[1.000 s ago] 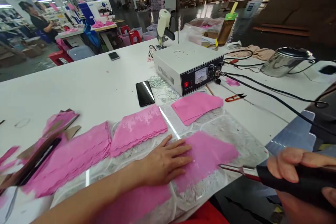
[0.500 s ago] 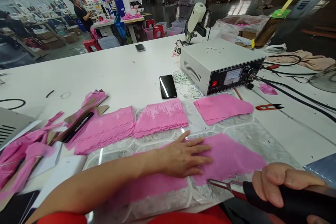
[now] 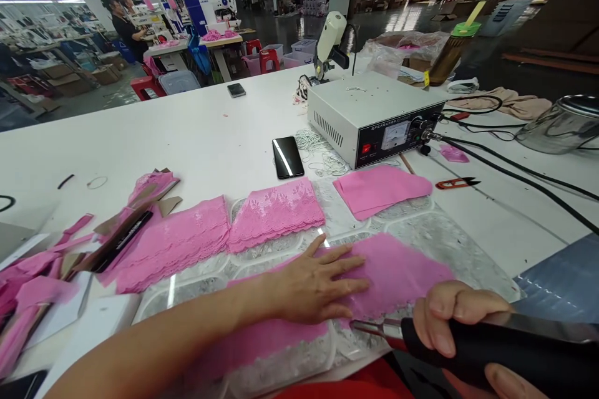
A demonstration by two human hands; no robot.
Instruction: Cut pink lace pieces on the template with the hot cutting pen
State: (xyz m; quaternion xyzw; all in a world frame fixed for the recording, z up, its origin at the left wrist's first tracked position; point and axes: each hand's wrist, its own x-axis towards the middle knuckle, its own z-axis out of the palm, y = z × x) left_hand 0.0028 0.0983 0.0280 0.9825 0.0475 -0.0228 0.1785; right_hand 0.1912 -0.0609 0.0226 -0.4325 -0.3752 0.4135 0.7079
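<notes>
My left hand [image 3: 313, 287] lies flat with fingers spread on a sheer pink fabric piece [image 3: 402, 271], pressing it against the grey-patterned mat [image 3: 482, 255]. In my right hand [image 3: 449, 318] is an ultrasonic cutter [image 3: 528, 349] with a thick black handle and a narrow metal tip. That tip meets the fabric's near edge, just beside my left little finger. Part of the fabric is hidden beneath my left hand and forearm. Behind it lie stacks of pink scalloped lace [image 3: 276, 212] and a plain pink fabric stack [image 3: 384, 190].
A grey control box [image 3: 374, 112] with black cables stands at the back right. Around it are a phone [image 3: 287, 157], thread snips [image 3: 457, 182] and a glass jar [image 3: 552, 128]. Pink scraps and a dark marker [image 3: 124, 242] lie to the left. People sit and stand at machines beyond.
The cutter tip has slid slightly left along the fabric's near edge, closer to my left little finger. My left hand stays on the fabric. The whole view has shifted a little.
</notes>
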